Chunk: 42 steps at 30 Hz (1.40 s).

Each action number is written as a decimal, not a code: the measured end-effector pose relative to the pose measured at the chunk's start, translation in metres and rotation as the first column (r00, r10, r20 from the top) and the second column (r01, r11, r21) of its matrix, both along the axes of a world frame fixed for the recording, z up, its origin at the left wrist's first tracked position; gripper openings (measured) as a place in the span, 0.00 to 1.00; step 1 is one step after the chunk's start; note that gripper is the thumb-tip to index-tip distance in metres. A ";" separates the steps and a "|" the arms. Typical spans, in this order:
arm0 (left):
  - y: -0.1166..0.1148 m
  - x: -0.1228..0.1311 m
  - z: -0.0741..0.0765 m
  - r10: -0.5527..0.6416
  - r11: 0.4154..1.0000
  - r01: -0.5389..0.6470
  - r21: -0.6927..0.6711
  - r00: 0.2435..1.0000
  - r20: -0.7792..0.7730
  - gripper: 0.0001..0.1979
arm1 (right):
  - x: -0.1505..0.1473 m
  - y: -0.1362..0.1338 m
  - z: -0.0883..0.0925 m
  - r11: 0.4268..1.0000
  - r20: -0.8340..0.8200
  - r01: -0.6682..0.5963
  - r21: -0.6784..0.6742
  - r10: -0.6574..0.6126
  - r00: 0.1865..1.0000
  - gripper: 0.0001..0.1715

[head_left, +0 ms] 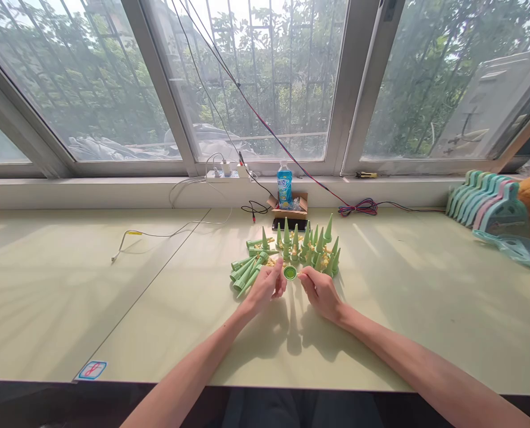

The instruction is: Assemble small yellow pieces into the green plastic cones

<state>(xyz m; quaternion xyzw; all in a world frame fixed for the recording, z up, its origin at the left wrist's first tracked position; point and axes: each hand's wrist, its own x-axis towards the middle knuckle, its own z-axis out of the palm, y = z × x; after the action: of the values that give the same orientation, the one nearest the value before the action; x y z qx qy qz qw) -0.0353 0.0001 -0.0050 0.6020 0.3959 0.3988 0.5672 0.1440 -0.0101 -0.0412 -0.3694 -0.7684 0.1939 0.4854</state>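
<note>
A green plastic cone (290,273) is held above the table, its round hollow end facing me. My left hand (268,282) is closed with thumb and fingers at the cone's left side. On the other side my right hand (320,289) pinches a small yellowish piece by the cone's rim; its shape is mostly hidden by the fingers. Just beyond my hands, several green cones (320,242) stand upright with small yellow pieces among them. To the left of these, more green cones (245,274) lie on their sides in a loose pile.
Behind the cones are a dark phone (287,224), a small cardboard box (301,212) and a blue-labelled bottle (284,185). A bundled cable (358,207) lies by the windowsill. A thin white cable (166,235) crosses the left side. Pastel hangers (492,202) stand far right.
</note>
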 end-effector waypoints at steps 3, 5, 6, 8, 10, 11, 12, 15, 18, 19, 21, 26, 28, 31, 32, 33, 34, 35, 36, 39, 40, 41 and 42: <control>-0.002 0.000 0.002 -0.101 0.993 0.099 -0.057 0.994 -0.031 0.35 | 0.000 0.000 0.000 1.000 -0.002 -0.021 0.004 0.021 1.000 0.18; -0.002 -0.001 0.003 -0.127 0.990 0.126 -0.057 0.992 -0.025 0.34 | 0.001 0.000 0.001 1.000 -0.004 -0.026 -0.004 0.026 1.000 0.17; -0.002 -0.002 0.002 -0.132 0.990 0.131 -0.053 0.991 -0.020 0.34 | 0.001 0.000 0.001 1.000 -0.002 -0.027 -0.008 0.027 1.000 0.17; -0.001 -0.004 0.001 -0.137 0.990 0.136 -0.044 0.991 -0.010 0.33 | 0.001 -0.001 0.001 0.999 0.005 -0.029 -0.019 0.029 1.000 0.17; 0.000 -0.005 0.000 -0.135 0.990 0.135 -0.040 0.991 -0.007 0.32 | 0.001 -0.001 0.002 0.999 0.004 -0.037 -0.035 0.037 0.999 0.17; 0.001 -0.005 0.000 -0.137 0.990 0.136 -0.036 0.991 -0.009 0.32 | 0.001 -0.002 0.003 0.998 0.001 -0.044 -0.045 0.044 0.999 0.18; 0.001 -0.005 0.001 -0.139 0.990 0.138 -0.031 0.990 -0.015 0.31 | 0.002 -0.002 0.004 0.997 -0.004 -0.052 -0.055 0.052 0.999 0.18; 0.001 -0.006 0.002 -0.147 0.989 0.147 -0.001 0.988 -0.041 0.30 | 0.002 -0.001 0.005 0.995 -0.002 -0.063 -0.074 0.063 0.998 0.19; 0.001 -0.007 0.002 -0.144 0.989 0.147 0.036 0.988 -0.063 0.26 | 0.002 0.000 0.003 0.997 0.003 -0.043 -0.066 0.044 0.999 0.19; 0.001 -0.008 0.003 -0.141 0.989 0.144 0.046 0.988 -0.067 0.25 | 0.002 0.001 0.002 0.997 0.000 -0.036 -0.064 0.036 0.999 0.19; 0.000 -0.008 0.004 -0.133 0.988 0.139 0.064 0.988 -0.080 0.22 | 0.002 0.002 -0.001 0.997 -0.004 -0.029 -0.067 0.029 1.000 0.18; -0.003 -0.006 0.008 -0.093 0.979 0.115 0.168 0.987 -0.132 0.17 | 0.002 0.004 -0.004 0.997 0.010 -0.002 -0.076 0.003 1.000 0.18; -0.003 -0.004 0.009 -0.061 0.966 0.096 0.238 0.987 -0.147 0.16 | 0.002 0.004 -0.005 0.997 0.011 0.012 -0.079 -0.011 1.000 0.18; -0.003 -0.004 0.006 -0.009 0.931 0.076 0.357 0.982 -0.187 0.15 | 0.002 0.005 -0.006 0.996 -0.003 0.017 -0.092 -0.017 1.000 0.19; -0.002 -0.004 0.004 0.004 0.917 0.080 0.392 0.978 -0.207 0.15 | 0.002 0.005 -0.006 0.995 -0.009 0.017 -0.096 -0.018 1.000 0.19; -0.002 -0.005 0.002 0.016 0.902 0.085 0.424 0.973 -0.230 0.14 | 0.002 0.005 -0.006 0.995 -0.013 0.019 -0.099 -0.020 1.000 0.20; -0.001 -0.005 0.000 0.029 0.886 0.092 0.455 0.967 -0.252 0.14 | 0.001 0.004 -0.005 0.995 -0.016 0.022 -0.102 -0.024 1.000 0.21; 0.000 -0.006 -0.003 0.045 0.869 0.096 0.485 0.962 -0.271 0.13 | 0.001 0.004 -0.005 0.994 -0.017 0.026 -0.106 -0.028 0.999 0.21; 0.001 -0.006 -0.006 0.064 0.851 0.096 0.517 0.957 -0.284 0.13 | 0.000 0.004 -0.005 0.993 -0.017 0.030 -0.112 -0.032 0.999 0.21; 0.003 -0.006 -0.012 0.132 0.792 0.077 0.606 0.947 -0.293 0.13 | -0.001 0.004 -0.004 0.991 -0.028 0.035 -0.131 -0.039 0.999 0.21; 0.004 -0.005 -0.013 0.154 0.776 0.064 0.628 0.946 -0.287 0.13 | -0.002 0.004 -0.004 0.990 -0.033 0.037 -0.134 -0.042 0.999 0.21; 0.003 -0.004 -0.014 0.175 0.762 0.049 0.645 0.944 -0.278 0.13 | -0.002 0.004 -0.003 0.990 -0.038 0.040 -0.132 -0.046 0.998 0.21; 0.003 -0.003 -0.014 0.191 0.755 0.036 0.655 0.943 -0.272 0.13 | -0.002 0.004 -0.003 0.991 -0.041 0.045 -0.127 -0.051 0.998 0.21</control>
<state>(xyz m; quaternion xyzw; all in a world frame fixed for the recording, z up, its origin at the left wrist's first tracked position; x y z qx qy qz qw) -0.0385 0.0027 -0.0187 0.8009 0.3448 0.4309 0.2325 0.1419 -0.0061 -0.0444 -0.4132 -0.7346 0.2382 0.4826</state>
